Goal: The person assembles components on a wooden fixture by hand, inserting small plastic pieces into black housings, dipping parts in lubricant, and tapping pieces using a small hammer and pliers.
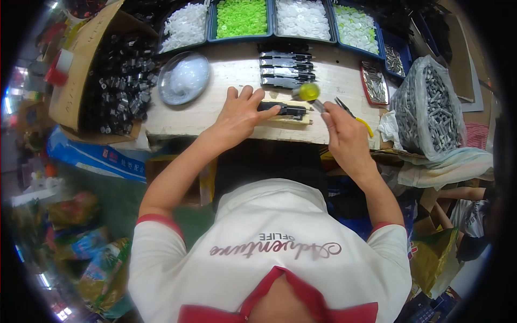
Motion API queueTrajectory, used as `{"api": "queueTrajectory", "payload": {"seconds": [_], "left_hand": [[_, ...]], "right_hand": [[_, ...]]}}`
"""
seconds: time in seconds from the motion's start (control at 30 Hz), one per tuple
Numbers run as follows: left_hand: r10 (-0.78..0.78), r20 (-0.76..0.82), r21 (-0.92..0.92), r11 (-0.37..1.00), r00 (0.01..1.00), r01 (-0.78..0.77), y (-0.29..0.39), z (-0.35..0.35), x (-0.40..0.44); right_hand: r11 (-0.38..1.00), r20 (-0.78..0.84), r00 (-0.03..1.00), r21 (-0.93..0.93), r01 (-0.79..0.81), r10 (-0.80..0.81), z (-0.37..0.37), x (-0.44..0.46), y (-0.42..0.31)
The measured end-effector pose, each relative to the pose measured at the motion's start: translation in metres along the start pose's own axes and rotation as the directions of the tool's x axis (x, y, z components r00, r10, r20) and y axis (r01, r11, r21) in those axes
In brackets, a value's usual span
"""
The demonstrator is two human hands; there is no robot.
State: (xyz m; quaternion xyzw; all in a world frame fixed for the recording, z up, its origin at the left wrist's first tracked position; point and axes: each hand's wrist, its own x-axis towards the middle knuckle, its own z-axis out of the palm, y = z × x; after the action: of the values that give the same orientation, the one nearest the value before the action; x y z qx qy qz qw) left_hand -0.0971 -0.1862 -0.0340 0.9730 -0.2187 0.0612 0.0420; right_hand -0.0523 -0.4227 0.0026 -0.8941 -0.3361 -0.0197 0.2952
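My left hand (239,116) rests at the left end of a long black plastic part (291,110), thumb lying along it and the other fingers spread. The part lies on a pale wooden block (299,121) near the table's front edge. My right hand (347,134) is closed round the handle of a small hammer with a yellow head (309,91). That head is just above and beyond the right end of the black part, apart from it. Behind it, several black-and-silver parts (288,70) lie in a stacked row. Yellow-handled pliers (361,123) lie beside my right hand.
Blue trays of white pieces (302,19) and green pieces (241,17) line the back. A clear dish (183,78) and a cardboard box (67,97) of dark parts stand left. On the right are a red tray (374,83) and a bag of grey cylinders (428,107).
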Motion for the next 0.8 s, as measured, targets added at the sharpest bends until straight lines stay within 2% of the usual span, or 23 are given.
{"api": "queueTrajectory", "payload": {"seconds": [0.07,0.1,0.17,0.23,0.3,0.33,0.4,0.47,0.53,0.57,0.63,0.7,0.77,0.8], "left_hand": [[0.003,-0.009,0.006,1.0,1.0,-0.003,0.001,0.002,-0.002],[0.012,0.001,0.026,1.0,1.0,-0.012,0.0,0.003,-0.001],[0.032,0.006,0.046,0.998,0.999,-0.032,0.001,0.003,0.002],[0.019,0.02,0.026,0.999,1.0,-0.02,0.001,0.001,0.0],[0.011,-0.006,0.022,1.0,1.0,-0.011,-0.001,0.001,0.003],[0.013,-0.025,0.01,1.0,1.0,-0.012,0.002,0.002,0.001],[0.024,-0.024,0.002,1.0,0.999,-0.024,0.003,0.002,-0.001],[0.016,-0.04,0.009,1.0,0.999,-0.015,0.0,0.002,0.003],[0.007,-0.059,-0.098,0.995,0.998,-0.013,-0.001,0.004,0.003],[0.005,-0.063,-0.095,0.995,0.998,-0.011,-0.006,0.006,0.005],[-0.098,0.012,-0.32,0.942,0.995,0.096,-0.013,0.011,0.005],[-0.14,-0.045,-0.382,0.917,0.989,0.112,-0.014,0.015,0.004],[-0.183,-0.103,-0.439,0.89,0.978,0.12,-0.015,0.015,0.003],[-0.216,-0.104,-0.469,0.871,0.971,0.144,-0.014,0.015,0.002]], "right_hand": [[0.999,-0.108,0.994,0.004,0.035,-0.034,-0.002,-0.003,-0.009],[0.999,-0.108,0.994,0.001,0.035,-0.034,0.002,-0.003,-0.006],[0.97,0.243,0.963,-0.236,-0.058,0.116,0.012,-0.002,0.001],[0.969,0.235,0.966,-0.245,-0.045,0.104,0.005,-0.003,-0.006],[0.998,-0.06,0.998,-0.066,0.021,-0.025,0.0,-0.003,-0.01],[0.998,-0.051,0.999,-0.062,0.013,-0.016,0.008,-0.007,-0.007],[0.972,0.199,0.976,-0.234,-0.04,0.088,0.024,-0.01,0.003],[0.968,0.196,0.977,-0.249,-0.034,0.084,0.02,-0.001,0.004],[0.973,0.219,0.97,-0.224,-0.052,0.103,0.017,0.0,0.003],[0.973,0.217,0.971,-0.224,-0.048,0.098,0.014,0.003,0.005],[0.99,0.268,0.96,-0.137,-0.045,0.08,0.009,0.005,0.011],[0.993,0.262,0.963,-0.115,-0.039,0.068,0.009,0.005,0.009],[0.997,-0.035,0.999,0.073,0.01,-0.007,0.013,0.003,0.0],[0.997,-0.036,0.999,0.074,0.014,-0.011,0.017,0.006,-0.005]]}}
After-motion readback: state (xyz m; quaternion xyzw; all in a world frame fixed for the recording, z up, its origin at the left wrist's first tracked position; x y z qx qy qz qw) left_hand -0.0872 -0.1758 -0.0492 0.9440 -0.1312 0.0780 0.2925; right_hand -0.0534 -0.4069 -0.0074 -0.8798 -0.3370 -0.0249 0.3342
